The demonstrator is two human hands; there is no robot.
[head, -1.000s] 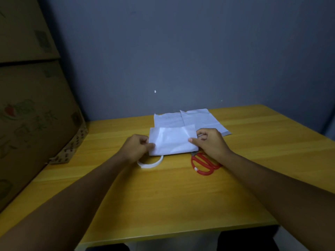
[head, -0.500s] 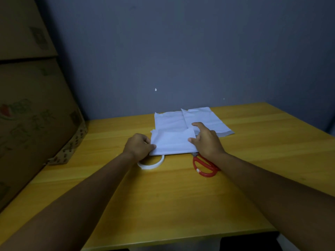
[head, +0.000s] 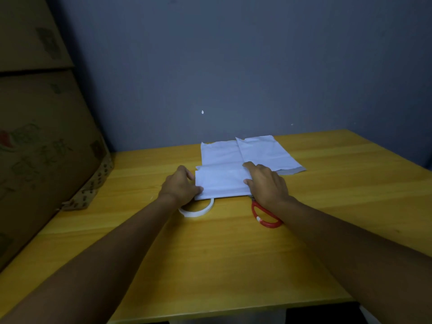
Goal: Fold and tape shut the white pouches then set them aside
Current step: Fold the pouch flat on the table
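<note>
- The folded pouch (head: 222,183) lies flat on the yellow worktop (head: 233,265), its long axis running left to right across the person's front, between the two hands.
- The left hand (head: 180,187) holds the pouch's left end, thumb on top near the near-left corner and fingers curled at the edge; it looks like a pinch.
- The right hand (head: 266,183) rests on the pouch's right end, the forefinger stretched along the far edge of the fold and the thumb lying on the top face; whether the other fingers curl under the edge cannot be told.
- Both hands are about equally near the pouch, one at each short end, so the crease in between is free to be pressed down.
- The tape roll (head: 197,209) lies just on the near side of the pouch, partly under its near-left corner and touching the left wrist, so the left hand is nearer to it.
- The red scissors (head: 265,213) lie near the pouch's near-right corner, partly hidden under the right wrist, so the right hand is nearer to them.
- Two more flat pouches (head: 245,153) lie side by side just beyond the folded one, towards the wall; the folded one overlaps their near edge.
- Cardboard boxes (head: 46,136) crowd the left edge of the worktop; to the right and towards the person there is bare wood, which seems the likelier room for setting a finished pouch aside.
</note>
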